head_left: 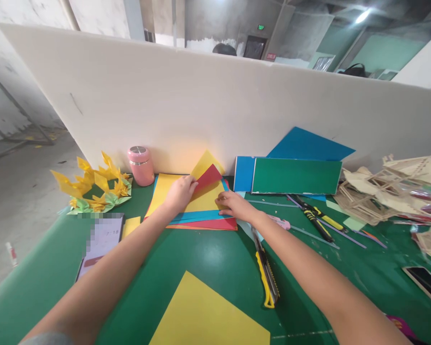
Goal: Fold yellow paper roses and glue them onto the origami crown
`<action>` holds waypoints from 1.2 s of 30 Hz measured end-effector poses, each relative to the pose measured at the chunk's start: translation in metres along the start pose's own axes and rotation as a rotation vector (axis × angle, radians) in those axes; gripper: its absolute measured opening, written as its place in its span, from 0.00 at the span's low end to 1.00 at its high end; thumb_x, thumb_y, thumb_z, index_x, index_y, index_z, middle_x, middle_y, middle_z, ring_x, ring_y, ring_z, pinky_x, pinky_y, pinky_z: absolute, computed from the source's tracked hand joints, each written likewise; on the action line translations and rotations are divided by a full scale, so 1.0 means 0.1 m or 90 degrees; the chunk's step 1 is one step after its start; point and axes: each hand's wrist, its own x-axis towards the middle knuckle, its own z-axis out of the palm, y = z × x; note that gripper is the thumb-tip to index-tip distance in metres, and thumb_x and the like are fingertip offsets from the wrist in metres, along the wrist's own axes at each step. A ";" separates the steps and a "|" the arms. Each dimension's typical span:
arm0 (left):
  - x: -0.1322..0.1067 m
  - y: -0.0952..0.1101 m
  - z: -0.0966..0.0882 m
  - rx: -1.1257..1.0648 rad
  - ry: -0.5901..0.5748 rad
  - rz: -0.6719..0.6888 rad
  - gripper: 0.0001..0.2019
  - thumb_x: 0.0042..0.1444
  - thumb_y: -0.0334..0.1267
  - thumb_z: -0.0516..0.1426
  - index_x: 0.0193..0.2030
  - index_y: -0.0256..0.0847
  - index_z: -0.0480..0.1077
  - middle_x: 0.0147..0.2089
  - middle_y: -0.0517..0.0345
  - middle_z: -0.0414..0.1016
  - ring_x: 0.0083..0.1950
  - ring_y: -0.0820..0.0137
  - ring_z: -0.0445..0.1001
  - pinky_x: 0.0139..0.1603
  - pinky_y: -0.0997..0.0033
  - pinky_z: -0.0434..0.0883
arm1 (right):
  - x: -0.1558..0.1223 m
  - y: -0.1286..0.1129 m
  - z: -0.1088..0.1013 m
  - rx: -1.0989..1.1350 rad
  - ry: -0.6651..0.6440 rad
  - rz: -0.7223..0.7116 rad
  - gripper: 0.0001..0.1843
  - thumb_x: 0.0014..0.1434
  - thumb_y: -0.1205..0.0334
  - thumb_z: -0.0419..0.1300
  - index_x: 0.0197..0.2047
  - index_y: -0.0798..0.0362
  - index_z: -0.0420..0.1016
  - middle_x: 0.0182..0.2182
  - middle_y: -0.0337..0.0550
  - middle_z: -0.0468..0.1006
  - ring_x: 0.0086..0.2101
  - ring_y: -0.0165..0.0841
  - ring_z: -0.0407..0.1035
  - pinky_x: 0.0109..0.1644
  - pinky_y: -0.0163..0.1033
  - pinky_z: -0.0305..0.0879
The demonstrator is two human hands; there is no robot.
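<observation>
A stack of coloured paper, with a yellow sheet [203, 202] on top and blue and red edges below, lies against the white board. At its upper part, my left hand [181, 192] is closed, thumb and fingers pinching the edge of a raised red paper [209, 179]. Behind that red piece a yellow corner [207, 160] stands up. My right hand [232, 203] rests at the stack's right edge, fingers curved and apart, fingertips touching the paper. Nearer to me lies a separate yellow sheet [210, 316].
A yellow box cutter [266, 275] lies below my right wrist. Left are a phone [102, 242], a pink flask [141, 166] and a yellow paper crown [93, 189]. Right are a green board [297, 176], pliers [314, 218] and wooden models [373, 194]. A white board [187, 100] stands behind.
</observation>
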 end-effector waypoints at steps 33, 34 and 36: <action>-0.38 0.12 0.29 0.007 -0.187 0.093 0.14 0.61 0.40 0.54 0.51 0.39 0.67 0.51 0.50 0.72 0.46 0.65 0.74 0.45 0.57 0.73 | -1.23 -1.71 0.15 -0.009 0.079 -0.338 0.14 0.62 0.68 0.49 0.27 0.51 0.70 0.18 0.36 0.73 0.19 0.30 0.63 0.19 0.38 0.51; -0.41 0.12 0.33 0.007 -0.199 0.103 0.15 0.60 0.40 0.55 0.53 0.39 0.66 0.52 0.50 0.71 0.47 0.64 0.73 0.45 0.56 0.73 | -1.26 -1.79 0.23 -0.005 0.053 -0.373 0.13 0.62 0.67 0.51 0.26 0.51 0.69 0.18 0.35 0.72 0.19 0.29 0.62 0.19 0.37 0.50; -0.48 0.13 0.38 0.008 -0.208 0.126 0.13 0.60 0.39 0.55 0.51 0.38 0.68 0.51 0.50 0.72 0.47 0.64 0.74 0.45 0.56 0.73 | -1.31 -1.89 0.38 0.013 0.018 -0.409 0.07 0.60 0.66 0.56 0.31 0.51 0.71 0.22 0.33 0.75 0.23 0.27 0.65 0.21 0.35 0.54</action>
